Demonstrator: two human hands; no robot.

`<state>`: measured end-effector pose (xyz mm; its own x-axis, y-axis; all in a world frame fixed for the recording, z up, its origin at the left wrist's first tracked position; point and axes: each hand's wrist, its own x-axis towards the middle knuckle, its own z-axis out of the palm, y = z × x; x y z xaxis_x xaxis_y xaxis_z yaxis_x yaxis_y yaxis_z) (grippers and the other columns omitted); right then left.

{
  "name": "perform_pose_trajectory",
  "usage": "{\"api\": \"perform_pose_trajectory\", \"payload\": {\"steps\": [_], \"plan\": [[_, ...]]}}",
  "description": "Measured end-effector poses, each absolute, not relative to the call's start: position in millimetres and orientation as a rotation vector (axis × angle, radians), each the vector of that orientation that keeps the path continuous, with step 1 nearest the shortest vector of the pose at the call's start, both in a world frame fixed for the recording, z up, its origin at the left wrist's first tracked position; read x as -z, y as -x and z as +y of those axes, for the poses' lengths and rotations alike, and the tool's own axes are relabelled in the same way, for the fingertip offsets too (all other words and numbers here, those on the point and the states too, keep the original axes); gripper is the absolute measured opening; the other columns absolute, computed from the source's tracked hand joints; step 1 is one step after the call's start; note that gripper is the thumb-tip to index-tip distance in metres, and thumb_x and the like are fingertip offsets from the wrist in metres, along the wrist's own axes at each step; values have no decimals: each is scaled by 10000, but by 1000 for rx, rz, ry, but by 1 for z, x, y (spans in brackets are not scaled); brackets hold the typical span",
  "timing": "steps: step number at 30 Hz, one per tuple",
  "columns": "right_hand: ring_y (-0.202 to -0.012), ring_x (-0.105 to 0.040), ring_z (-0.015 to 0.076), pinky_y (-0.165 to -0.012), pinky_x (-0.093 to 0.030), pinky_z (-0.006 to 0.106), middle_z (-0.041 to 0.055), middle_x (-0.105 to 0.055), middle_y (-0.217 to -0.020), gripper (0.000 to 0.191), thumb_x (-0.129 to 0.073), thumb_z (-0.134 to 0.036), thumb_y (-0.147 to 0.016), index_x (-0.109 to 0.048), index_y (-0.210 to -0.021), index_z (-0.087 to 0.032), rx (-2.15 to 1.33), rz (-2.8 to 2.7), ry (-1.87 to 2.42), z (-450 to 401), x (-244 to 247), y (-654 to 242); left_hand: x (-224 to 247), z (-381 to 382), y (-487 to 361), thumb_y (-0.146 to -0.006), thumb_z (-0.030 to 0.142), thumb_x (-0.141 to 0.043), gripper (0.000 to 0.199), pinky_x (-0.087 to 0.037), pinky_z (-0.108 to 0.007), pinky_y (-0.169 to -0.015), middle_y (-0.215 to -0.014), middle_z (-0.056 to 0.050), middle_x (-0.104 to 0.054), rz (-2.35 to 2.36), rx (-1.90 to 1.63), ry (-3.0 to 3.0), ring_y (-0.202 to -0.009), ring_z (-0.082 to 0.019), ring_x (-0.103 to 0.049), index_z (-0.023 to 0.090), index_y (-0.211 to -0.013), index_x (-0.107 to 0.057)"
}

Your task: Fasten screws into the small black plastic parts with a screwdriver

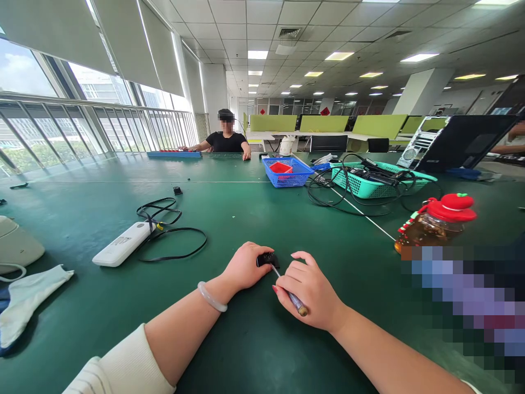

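Observation:
My left hand (pixel 245 267) is closed on a small black block-like part (pixel 267 259) at the middle of the green table; its exact kind cannot be made out. In my right hand (pixel 305 287) is a screwdriver (pixel 296 302), gripped by its handle between thumb and fingers. The thin metal shaft points away from me and to the left, and its tip meets or lies right beside the black part. Whether the tip sits in a screw is too small to see.
On the green table (pixel 184 323), a white power bank (pixel 123 245) with black cord lies left, near a cloth (pixel 33 303). Ahead stand a blue basket (pixel 287 179), a teal basket (pixel 361 189) of cables and a red-lidded jar (pixel 435 224). A person (pixel 227 142) sits opposite.

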<state>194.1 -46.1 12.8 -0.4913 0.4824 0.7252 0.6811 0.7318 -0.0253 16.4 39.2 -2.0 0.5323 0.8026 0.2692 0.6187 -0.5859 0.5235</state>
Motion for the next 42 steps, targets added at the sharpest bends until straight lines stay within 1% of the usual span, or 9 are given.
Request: {"api": "perform_pose_trajectory", "payload": {"steps": [7, 16, 23, 37, 42], "plan": [[-591, -446, 123, -944, -406, 393, -33, -500, -579, 229, -507, -180, -897, -564, -676, -200, 337, -2196, 871, -45, -11, -193, 3, 39, -17, -766, 248, -688, 374, -488, -383, -950, -1050, -30, -742, 1189, -675, -2407, -1039, -244, -612, 252, -1140, -698], [-582, -408, 123, -875, -426, 361, -30, -482, -577, 216, -503, -167, -886, -567, -683, -197, 330, -2179, 856, -44, -9, -192, 2, 38, -17, -758, 228, -678, 370, -487, -382, -949, -1060, -23, -740, 1193, -693, -2376, -1042, -243, -608, 251, -1127, -703], [-578, -414, 124, -853, -433, 359, -27, -497, -579, 217, -498, -164, -888, -584, -692, -196, 317, -2185, 853, -45, -9, -192, 3, 39, -17, -760, 232, -682, 366, -486, -386, -953, -1064, -22, -742, 1186, -687, -2388, -1036, -245, -612, 251, -1125, -703], [-596, -442, 133, -863, -431, 367, -21, -514, -590, 204, -499, -169, -890, -591, -710, -198, 311, -2189, 869, -45, -9, -192, 3, 39, -18, -753, 225, -685, 372, -486, -392, -953, -1060, -20, -744, 1190, -700, -2385, -1028, -245, -617, 256, -1123, -703], [-589, -429, 130, -866, -431, 363, -25, -502, -585, 210, -497, -166, -888, -584, -699, -201, 313, -2184, 881, -45, -9, -192, 3, 40, -17, -766, 239, -679, 367, -484, -394, -962, -1073, -24, -739, 1201, -685, -2384, -1051, -245, -612, 261, -1132, -700]]}}
